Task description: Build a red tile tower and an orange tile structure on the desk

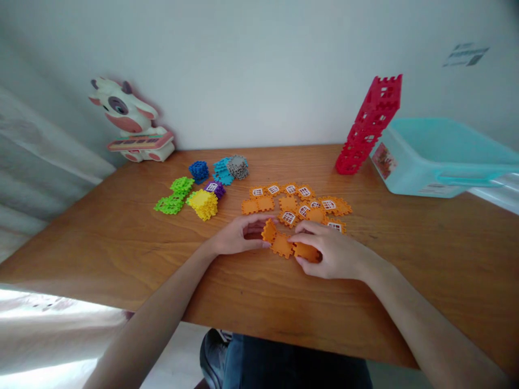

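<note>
Orange interlocking tiles (282, 245) lie in a short row on the table in front of me, one flat in the middle. At the row's left end an orange tile (269, 230) stands tilted up, and my left hand (239, 234) grips it with the fingers behind and the thumb near its lower edge. My right hand (330, 249) pinches the right-end orange tile (307, 252) between thumb and fingers, partly covering it. Just beyond my hands, several more orange tiles (288, 203) lie spread out, some with white window pieces.
Stacks of yellow (203, 204), green (170, 204), dark blue (199, 172), purple (217, 188), light blue (222, 172) and grey tiles (238, 167) sit left of centre. A tall red tile tower (370, 125) stands by a turquoise bin (421, 172). A cow toy keyboard (140, 141) is far left.
</note>
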The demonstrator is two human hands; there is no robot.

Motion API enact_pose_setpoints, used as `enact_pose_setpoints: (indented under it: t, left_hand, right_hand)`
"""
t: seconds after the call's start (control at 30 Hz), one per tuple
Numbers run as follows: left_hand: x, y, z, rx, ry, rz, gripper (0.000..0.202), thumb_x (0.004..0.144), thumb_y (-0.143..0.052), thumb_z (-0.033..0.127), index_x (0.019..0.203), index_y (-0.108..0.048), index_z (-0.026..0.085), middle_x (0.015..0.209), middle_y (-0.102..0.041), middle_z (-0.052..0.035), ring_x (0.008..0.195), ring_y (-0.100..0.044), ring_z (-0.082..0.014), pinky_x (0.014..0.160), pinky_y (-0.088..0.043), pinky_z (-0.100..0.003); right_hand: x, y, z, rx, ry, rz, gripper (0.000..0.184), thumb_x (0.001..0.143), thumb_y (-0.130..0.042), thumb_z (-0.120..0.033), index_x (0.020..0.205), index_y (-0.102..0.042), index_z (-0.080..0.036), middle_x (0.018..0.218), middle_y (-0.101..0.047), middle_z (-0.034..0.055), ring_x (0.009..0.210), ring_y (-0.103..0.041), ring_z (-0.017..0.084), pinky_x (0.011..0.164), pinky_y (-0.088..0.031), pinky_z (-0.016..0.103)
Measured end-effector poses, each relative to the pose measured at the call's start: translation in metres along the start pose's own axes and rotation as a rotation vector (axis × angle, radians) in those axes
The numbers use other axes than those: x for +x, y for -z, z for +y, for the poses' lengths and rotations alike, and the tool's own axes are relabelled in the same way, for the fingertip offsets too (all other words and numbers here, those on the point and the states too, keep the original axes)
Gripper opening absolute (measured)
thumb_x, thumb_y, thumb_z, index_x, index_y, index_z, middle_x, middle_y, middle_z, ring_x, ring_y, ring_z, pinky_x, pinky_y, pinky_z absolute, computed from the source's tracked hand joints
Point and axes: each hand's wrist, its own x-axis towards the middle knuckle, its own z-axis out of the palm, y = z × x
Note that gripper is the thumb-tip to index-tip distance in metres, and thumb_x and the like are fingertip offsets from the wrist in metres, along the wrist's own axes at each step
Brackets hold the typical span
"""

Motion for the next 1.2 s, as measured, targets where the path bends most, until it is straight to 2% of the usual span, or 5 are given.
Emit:
enact_pose_setpoints:
  t: [0.5,0.67,0.83,1.0,1.2]
  left_hand:
    - [0.003,-0.007,-0.002,0.005,-0.004,0.038,0.065,0.077,-0.085,0.017,0.137,-0.063,0.026,0.144,-0.063,-0.0117,0.125,-0.067,-0.0241,0.111,-0.052,-0.041]
    - [0.004,-0.01,-0.003,0.014,-0.02,0.055,0.063,0.076,-0.087,0.019,0.135,-0.064,0.024,0.142,-0.064,-0.0127,0.126,-0.066,-0.0266,0.113,-0.051,-0.045]
    - [0.004,-0.011,-0.004,0.052,-0.028,0.059,0.061,0.078,-0.086,0.022,0.135,-0.064,0.023,0.142,-0.064,-0.0132,0.126,-0.067,-0.0277,0.113,-0.052,-0.046]
    - [0.004,-0.011,-0.005,0.081,-0.032,0.033,0.064,0.078,-0.087,0.025,0.137,-0.062,0.022,0.141,-0.066,-0.0137,0.123,-0.068,-0.0284,0.111,-0.054,-0.049]
    - [0.004,-0.011,-0.004,0.182,-0.041,0.033,0.062,0.079,-0.086,0.028,0.137,-0.063,0.022,0.14,-0.066,-0.0133,0.124,-0.068,-0.0295,0.111,-0.054,-0.052]
  right_hand:
    - [0.004,-0.005,0.003,-0.119,0.079,0.057,0.035,0.085,-0.064,-0.024,0.119,-0.074,-0.023,0.127,-0.068,0.0113,0.113,-0.065,0.028,0.099,-0.054,0.046]
    - [0.005,-0.008,0.004,-0.13,0.092,0.062,0.037,0.084,-0.065,-0.024,0.121,-0.074,-0.024,0.128,-0.069,0.0097,0.116,-0.064,0.029,0.103,-0.052,0.046]
    - [0.006,-0.008,0.004,-0.122,0.096,0.058,0.039,0.084,-0.065,-0.021,0.122,-0.074,-0.021,0.128,-0.07,0.012,0.118,-0.064,0.03,0.104,-0.052,0.047]
    - [0.006,-0.012,0.006,-0.131,0.083,0.057,0.039,0.085,-0.063,-0.018,0.123,-0.072,-0.017,0.132,-0.069,0.014,0.118,-0.066,0.028,0.104,-0.053,0.043]
    - [0.007,-0.015,0.004,-0.141,0.087,0.069,0.042,0.084,-0.065,-0.017,0.126,-0.072,-0.018,0.134,-0.068,0.0136,0.121,-0.066,0.028,0.106,-0.053,0.041]
